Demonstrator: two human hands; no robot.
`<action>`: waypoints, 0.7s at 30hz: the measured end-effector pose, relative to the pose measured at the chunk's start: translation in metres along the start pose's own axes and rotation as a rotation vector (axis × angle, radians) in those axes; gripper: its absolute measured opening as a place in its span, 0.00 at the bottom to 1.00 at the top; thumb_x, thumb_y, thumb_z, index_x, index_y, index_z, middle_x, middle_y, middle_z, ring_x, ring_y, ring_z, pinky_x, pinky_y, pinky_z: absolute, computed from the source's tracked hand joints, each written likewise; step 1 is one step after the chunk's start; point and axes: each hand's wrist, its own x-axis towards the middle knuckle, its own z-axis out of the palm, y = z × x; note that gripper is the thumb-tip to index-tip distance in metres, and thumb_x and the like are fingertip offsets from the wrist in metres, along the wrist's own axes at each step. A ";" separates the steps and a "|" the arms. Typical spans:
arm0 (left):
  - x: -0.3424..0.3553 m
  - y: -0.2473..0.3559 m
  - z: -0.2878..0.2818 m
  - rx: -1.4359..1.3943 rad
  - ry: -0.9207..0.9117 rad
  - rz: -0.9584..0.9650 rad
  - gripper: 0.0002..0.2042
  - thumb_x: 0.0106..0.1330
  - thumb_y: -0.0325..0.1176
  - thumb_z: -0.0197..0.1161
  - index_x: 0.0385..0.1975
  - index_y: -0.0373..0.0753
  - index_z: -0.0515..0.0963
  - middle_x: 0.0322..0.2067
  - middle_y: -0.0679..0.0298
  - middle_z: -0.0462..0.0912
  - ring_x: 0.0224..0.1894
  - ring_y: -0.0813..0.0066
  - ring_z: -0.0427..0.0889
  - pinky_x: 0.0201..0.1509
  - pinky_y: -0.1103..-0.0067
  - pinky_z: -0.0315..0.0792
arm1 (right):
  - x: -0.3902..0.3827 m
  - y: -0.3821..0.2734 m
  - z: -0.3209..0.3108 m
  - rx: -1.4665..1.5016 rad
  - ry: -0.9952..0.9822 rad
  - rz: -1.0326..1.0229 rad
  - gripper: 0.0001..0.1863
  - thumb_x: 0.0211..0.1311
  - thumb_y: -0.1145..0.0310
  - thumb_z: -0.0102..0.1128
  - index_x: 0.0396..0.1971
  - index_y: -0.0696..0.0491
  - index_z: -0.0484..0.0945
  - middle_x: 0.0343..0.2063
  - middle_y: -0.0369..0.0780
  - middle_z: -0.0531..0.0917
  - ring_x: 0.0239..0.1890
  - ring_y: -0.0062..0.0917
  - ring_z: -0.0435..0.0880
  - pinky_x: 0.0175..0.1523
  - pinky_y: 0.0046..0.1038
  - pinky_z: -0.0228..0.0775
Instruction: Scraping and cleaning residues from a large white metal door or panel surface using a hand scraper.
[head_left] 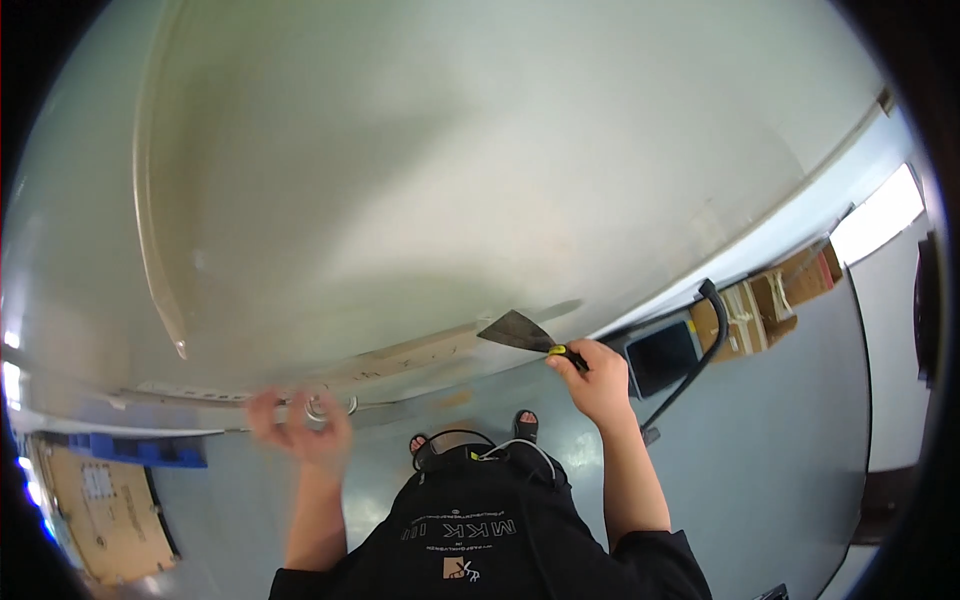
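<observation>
A broad pale panel (520, 150) fills the upper view, with a long narrow beige strip (150, 230) on its left part and a marked tan band (400, 352) along its near edge. My right hand (590, 380) grips the dark handle of a putty knife (515, 330), whose wide blade lies over the band's right end, touching or just above it. My left hand (300, 430), blurred by motion, is at the near edge with fingers apart, beside shiny metal rings (340, 407); whether it touches them I cannot tell.
Below are grey floor (760, 450) and my sandalled feet. At right stand cardboard boxes (740, 320), a dark screen-like rectangle (660, 355) and a bent black tube (680, 390). At lower left are a blue pallet-like piece (140, 450) and cardboard (110, 520).
</observation>
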 end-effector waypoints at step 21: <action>0.027 0.217 0.091 -0.061 -0.135 -0.406 0.07 0.62 0.29 0.74 0.35 0.42 0.81 0.32 0.66 0.86 0.31 0.64 0.84 0.34 0.72 0.76 | 0.021 0.102 -0.031 0.353 -0.425 -0.249 0.13 0.61 0.66 0.72 0.38 0.59 0.82 0.33 0.47 0.85 0.36 0.44 0.86 0.40 0.38 0.77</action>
